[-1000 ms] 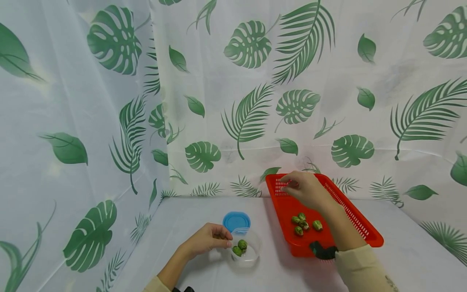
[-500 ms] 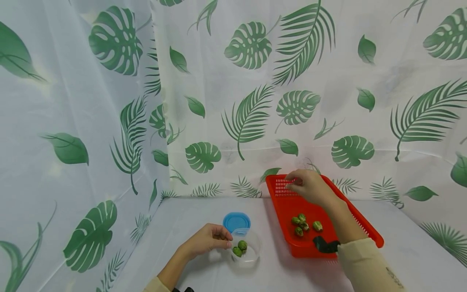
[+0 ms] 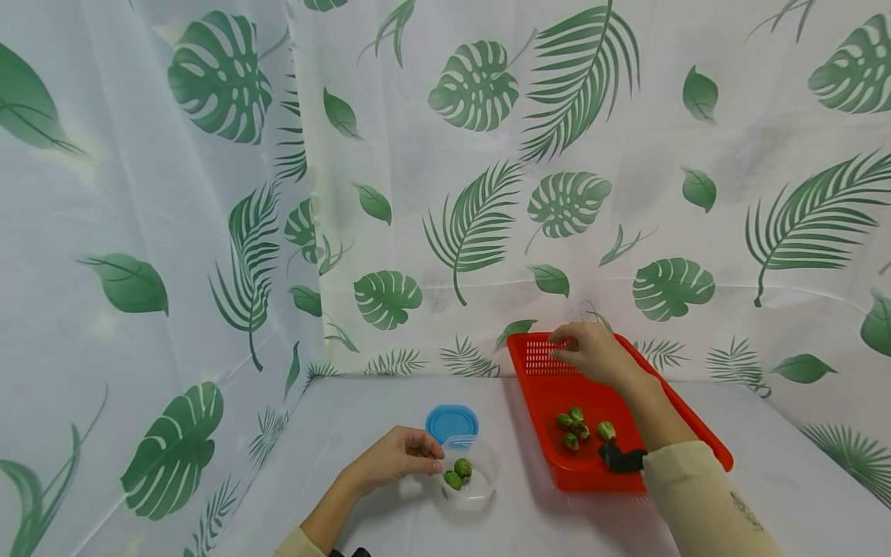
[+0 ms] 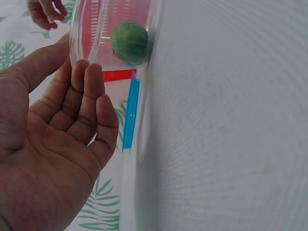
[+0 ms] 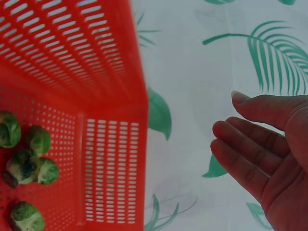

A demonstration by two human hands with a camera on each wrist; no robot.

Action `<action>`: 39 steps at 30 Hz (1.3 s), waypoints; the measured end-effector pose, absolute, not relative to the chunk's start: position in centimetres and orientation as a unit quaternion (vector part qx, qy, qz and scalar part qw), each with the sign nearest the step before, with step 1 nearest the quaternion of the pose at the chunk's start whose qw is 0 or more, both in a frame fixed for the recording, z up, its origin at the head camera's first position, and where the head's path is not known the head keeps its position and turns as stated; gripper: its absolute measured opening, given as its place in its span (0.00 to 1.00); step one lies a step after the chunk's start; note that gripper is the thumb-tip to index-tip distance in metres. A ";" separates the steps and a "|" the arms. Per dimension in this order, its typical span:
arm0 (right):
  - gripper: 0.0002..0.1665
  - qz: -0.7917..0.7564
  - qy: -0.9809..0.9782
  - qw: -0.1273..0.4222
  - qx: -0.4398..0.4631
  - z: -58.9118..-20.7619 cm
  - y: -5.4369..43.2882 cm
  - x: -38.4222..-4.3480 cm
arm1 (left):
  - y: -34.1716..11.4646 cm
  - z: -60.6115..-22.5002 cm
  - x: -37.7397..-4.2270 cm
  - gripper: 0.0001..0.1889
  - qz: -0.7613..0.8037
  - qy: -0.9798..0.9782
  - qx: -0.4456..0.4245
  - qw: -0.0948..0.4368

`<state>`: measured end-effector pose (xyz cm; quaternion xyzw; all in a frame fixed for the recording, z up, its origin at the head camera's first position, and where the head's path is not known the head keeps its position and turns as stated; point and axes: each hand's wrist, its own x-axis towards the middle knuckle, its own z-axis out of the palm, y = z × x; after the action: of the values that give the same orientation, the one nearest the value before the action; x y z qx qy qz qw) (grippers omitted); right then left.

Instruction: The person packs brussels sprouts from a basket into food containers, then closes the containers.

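Observation:
My left hand holds the rim of a small clear plastic container between thumb and fingers. Inside the container lie two Brussels sprouts; in the left wrist view only one sprout shows clearly. My right hand hovers over the far part of a red plastic basket, apart from it. In the right wrist view the thumb and loosely bent fingers of that hand have nothing between them. Several Brussels sprouts lie on the basket's floor, below the right hand.
A blue lid lies on the white tabletop, just behind the clear container. The perforated basket walls rise around the sprouts. A leaf-printed cloth hangs behind the table and along its left side.
My right hand has shifted slightly to the right above the basket, its fingers still holding nothing. My left hand, the container and the sprouts stay where they were.

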<state>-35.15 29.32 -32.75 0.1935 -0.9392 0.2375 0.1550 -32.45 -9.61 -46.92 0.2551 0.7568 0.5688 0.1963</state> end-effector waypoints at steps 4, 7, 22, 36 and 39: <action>0.16 0.239 -0.941 0.146 0.190 -33.0 29.7 -35.8 | -9.6 -47.0 -32.5 0.14 0.569 0.756 0.257 0.197; 0.15 0.240 -0.941 0.143 0.193 -33.2 30.0 -36.2 | -9.6 -47.0 -32.5 0.14 0.569 0.756 0.257 0.198; 0.19 0.253 -0.949 0.095 0.166 -34.6 30.7 -37.4 | -9.6 -46.9 -32.5 0.14 0.564 0.760 0.258 0.194; 0.19 0.265 -0.949 0.084 0.152 -35.2 31.2 -37.9 | -9.5 -47.0 -32.5 0.15 0.567 0.758 0.256 0.195; 0.20 0.264 -0.950 0.080 0.146 -35.3 31.4 -38.0 | -9.6 -47.1 -32.5 0.15 0.569 0.756 0.257 0.196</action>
<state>-38.03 31.36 -35.32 0.1455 -0.9502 0.2638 0.0800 -32.52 -9.55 -47.06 0.2574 0.7557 0.5693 0.1964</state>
